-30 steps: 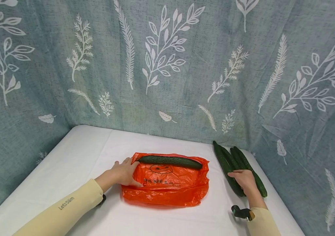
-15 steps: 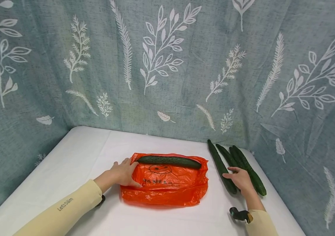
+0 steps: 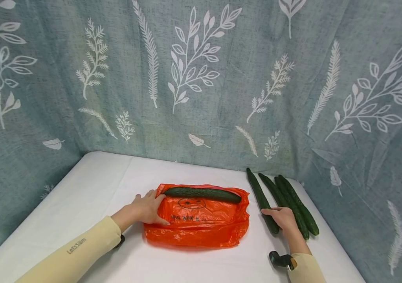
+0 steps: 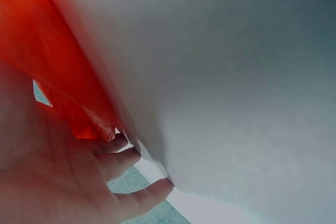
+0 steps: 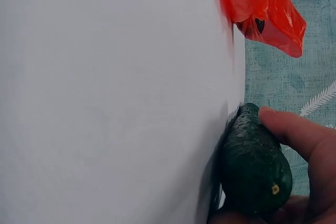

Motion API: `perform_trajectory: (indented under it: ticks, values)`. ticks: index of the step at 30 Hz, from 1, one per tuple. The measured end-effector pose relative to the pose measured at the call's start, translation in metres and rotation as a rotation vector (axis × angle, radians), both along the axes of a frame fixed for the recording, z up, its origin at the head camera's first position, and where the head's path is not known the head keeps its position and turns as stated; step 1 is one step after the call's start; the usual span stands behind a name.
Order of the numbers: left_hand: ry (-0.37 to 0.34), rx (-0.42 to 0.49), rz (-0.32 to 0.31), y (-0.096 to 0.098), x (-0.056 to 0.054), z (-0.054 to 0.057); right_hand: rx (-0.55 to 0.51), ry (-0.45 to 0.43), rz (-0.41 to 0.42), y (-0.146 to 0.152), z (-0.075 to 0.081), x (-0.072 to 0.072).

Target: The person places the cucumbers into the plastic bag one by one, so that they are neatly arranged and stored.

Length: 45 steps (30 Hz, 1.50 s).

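Note:
A dark green cucumber (image 3: 257,192) lies on the right part of the table, and my right hand (image 3: 285,221) grips it near its front end. In the right wrist view the thumb (image 5: 289,129) is on one side of this cucumber (image 5: 254,163) and fingers are on the other. My left hand (image 3: 146,208) rests with spread fingers on the left end of a red plastic bag (image 3: 201,236). One cucumber (image 3: 202,192) lies lengthwise along the back of the bag. In the left wrist view the fingertips (image 4: 157,192) touch the white tabletop beside the bag.
More cucumbers (image 3: 298,204) lie side by side just right of my right hand, partly hidden by it. The white table (image 3: 109,181) ends at a leaf-patterned curtain (image 3: 201,137) behind and on both sides. A black wrist camera (image 3: 280,259) hangs by the right sleeve.
My right hand has drawn one cucumber leftward, away from the others, and now holds it nearer the bag. The left hand and the bag stay in place.

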<state>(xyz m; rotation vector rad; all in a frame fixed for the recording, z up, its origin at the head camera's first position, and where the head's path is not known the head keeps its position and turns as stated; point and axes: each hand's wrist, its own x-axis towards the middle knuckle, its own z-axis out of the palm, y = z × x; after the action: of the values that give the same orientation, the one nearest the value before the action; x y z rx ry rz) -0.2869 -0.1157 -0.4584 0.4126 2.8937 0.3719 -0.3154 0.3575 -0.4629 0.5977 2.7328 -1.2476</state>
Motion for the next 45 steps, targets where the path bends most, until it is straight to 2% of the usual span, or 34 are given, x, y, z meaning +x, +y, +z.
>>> perform_trajectory:
  ticks: [10,27,39,45]
  values:
    - [0.005,0.004,-0.005,-0.0038,-0.0021,0.0000,0.034,0.036,-0.024,-0.0033,-0.0007,-0.0032]
    - [0.006,0.000,-0.009,-0.0026,-0.0001,0.0026,-0.011,0.087,-0.098,-0.0070,-0.0055,-0.0025]
    - [0.005,-0.011,-0.003,-0.0024,-0.0014,-0.0020,-0.093,0.097,-0.138,-0.0048,-0.0087,-0.0025]
    - [-0.001,-0.008,0.000,-0.0023,-0.0015,-0.0020,-0.137,0.114,-0.123,-0.0032,0.0003,-0.0016]
